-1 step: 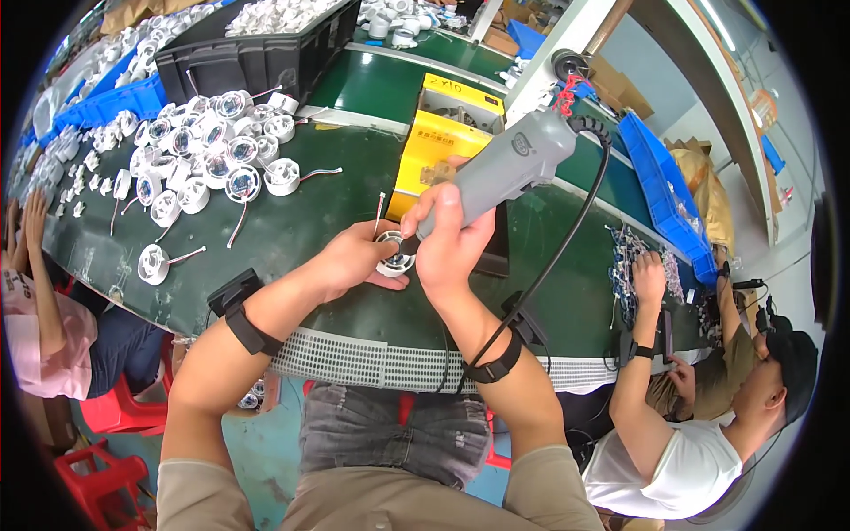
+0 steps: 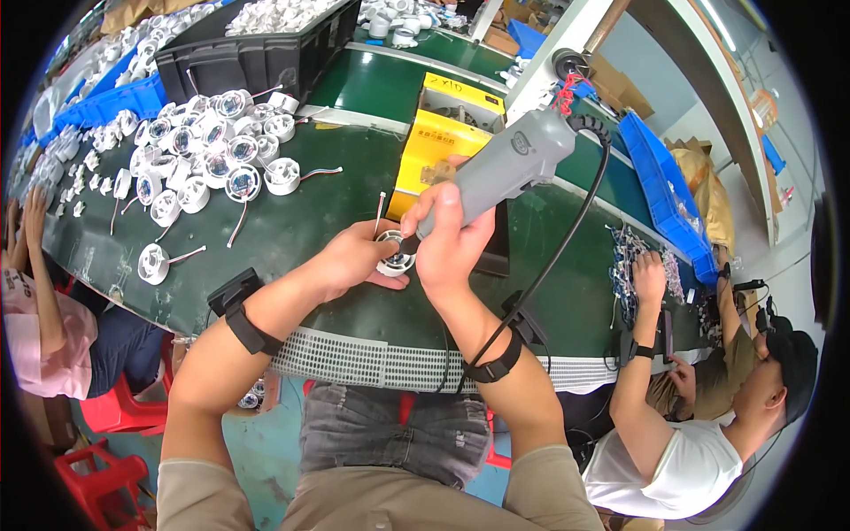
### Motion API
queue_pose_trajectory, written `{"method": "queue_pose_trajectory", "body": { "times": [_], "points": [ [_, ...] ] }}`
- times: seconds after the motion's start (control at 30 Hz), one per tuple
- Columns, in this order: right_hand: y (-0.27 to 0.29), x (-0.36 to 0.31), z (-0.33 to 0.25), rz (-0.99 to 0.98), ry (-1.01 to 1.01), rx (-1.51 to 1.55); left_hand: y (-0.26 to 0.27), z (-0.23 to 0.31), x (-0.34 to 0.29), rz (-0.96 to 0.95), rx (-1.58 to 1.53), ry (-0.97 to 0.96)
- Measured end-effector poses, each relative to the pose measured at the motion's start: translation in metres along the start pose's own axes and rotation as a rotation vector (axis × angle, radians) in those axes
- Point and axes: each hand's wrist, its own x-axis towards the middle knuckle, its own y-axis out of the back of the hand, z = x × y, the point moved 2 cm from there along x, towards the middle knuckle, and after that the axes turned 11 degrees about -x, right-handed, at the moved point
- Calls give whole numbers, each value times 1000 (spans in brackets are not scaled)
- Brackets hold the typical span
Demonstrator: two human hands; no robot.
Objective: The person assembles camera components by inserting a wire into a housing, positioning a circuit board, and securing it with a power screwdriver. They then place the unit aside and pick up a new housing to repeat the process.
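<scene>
White round housing (image 2: 395, 254) sits just left of the frame's centre on the green bench (image 2: 292, 230), pinned there by the left hand (image 2: 350, 258), whose fingers curl around its near side and hold it down. The right hand (image 2: 450, 237) is wrapped tight around the lower end of a grey electric screwdriver (image 2: 509, 168), which leans up toward the upper right with its tip down in the housing; the tip itself is hidden between the two hands, so I cannot tell whether it is seated in a screw.

To my eye the lean is the main risk: driven at that angle the bit could skip out and mar the plastic or nick the left fingertips, which lie very close to it. The black coiled cord (image 2: 567, 239) hangs down across the right wrist and could tug the tool sideways. A thin lead (image 2: 379, 211) stands up just above the housing and might get caught by the spinning bit. The heap of similar white parts (image 2: 208, 155) in the upper left lies well apart from both hands.
</scene>
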Motion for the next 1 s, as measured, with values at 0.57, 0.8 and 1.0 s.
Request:
{"method": "queue_pose_trajectory", "body": {
  "times": [0.57, 0.8, 1.0],
  "points": [
    [0, -12, 36, -39, -133, -133, 4, -2, -1, -27, 31, -65],
    [8, -5, -1, 49, 143, -192, 15, 22, -10, 86, 446, -230],
    [17, -1, 2, 123, 160, -197, 73, 50, 0, 539, 1281, -822]
  ]
}}
